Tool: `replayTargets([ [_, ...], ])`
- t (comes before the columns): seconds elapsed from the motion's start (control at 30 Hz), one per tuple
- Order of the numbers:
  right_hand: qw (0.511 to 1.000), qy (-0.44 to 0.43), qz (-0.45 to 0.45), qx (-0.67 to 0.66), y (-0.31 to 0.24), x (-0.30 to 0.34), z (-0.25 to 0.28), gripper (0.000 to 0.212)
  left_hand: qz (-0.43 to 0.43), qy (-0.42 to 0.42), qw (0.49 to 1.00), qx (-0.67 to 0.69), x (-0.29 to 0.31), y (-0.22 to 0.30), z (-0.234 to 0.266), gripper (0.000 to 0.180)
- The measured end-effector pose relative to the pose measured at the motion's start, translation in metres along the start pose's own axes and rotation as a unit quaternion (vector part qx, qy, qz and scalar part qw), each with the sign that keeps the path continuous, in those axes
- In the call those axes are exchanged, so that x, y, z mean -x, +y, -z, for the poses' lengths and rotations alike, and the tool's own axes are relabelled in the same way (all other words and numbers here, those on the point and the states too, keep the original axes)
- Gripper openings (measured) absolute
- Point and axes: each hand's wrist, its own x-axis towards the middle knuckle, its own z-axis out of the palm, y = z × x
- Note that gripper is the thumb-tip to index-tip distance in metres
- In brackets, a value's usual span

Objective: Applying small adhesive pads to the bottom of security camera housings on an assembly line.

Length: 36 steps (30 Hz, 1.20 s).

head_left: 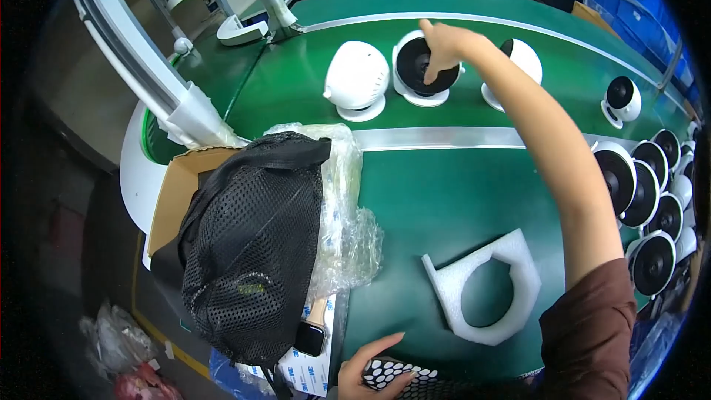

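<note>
My right hand [448, 46] is at a white round-headed device [407, 92] with a black round face, on a small round stand; it looks like a desk fan. The thumb lies over the black face and a finger passes the top rim, the rest hidden. To its left, a similar white device [355, 78] shows its slotted back or side. Another device [523, 63] stands partly behind my right forearm. At the bottom edge, my left hand [374, 370] has thumb and finger apart, by black fabric with white dots [389, 372]. A white foam frame [474, 318] lies on the green worktop.
A black mesh bag [255, 252], clear plastic wrap [348, 252] and a cardboard box [174, 200] crowd the left; a smartwatch [309, 338] lies below. Several similar devices [652, 263] cluster at right, one [621, 100] apart. A metal rail [452, 138] borders the green belt [289, 92].
</note>
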Motion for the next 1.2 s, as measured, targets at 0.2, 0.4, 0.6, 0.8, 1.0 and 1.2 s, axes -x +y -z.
replayTargets([
  [0.2, 0.991, 0.103, -0.018, 0.086, 0.008, 0.012, -0.002, 0.095, -0.016, 0.013, 1.000, -0.011, -0.003, 0.005, -0.005, 0.056],
  [0.4, 0.974, 0.184, -0.041, -0.128, -0.086, 0.046, 0.007, 0.099, 0.023, 0.033, 0.998, -0.053, 0.002, 0.003, -0.002, 0.055],
  [0.6, 0.946, 0.176, -0.112, -0.248, -0.074, 0.024, -0.036, 0.094, -0.082, 0.048, 0.988, -0.122, 0.005, 0.000, -0.013, 0.056],
  [0.8, 0.937, 0.186, 0.039, -0.294, -0.017, 0.241, 0.052, 0.073, -0.173, 0.036, 0.974, -0.141, 0.009, 0.001, -0.007, 0.062],
  [1.0, 0.934, 0.217, -0.189, -0.210, 0.041, 0.453, -0.008, 0.073, -0.142, -0.022, 0.988, -0.061, -0.001, 0.000, -0.019, 0.062],
  [1.2, 0.924, 0.259, -0.261, -0.109, 0.095, 0.478, -0.045, 0.081, -0.161, -0.031, 0.981, -0.101, 0.010, 0.016, -0.036, 0.058],
])
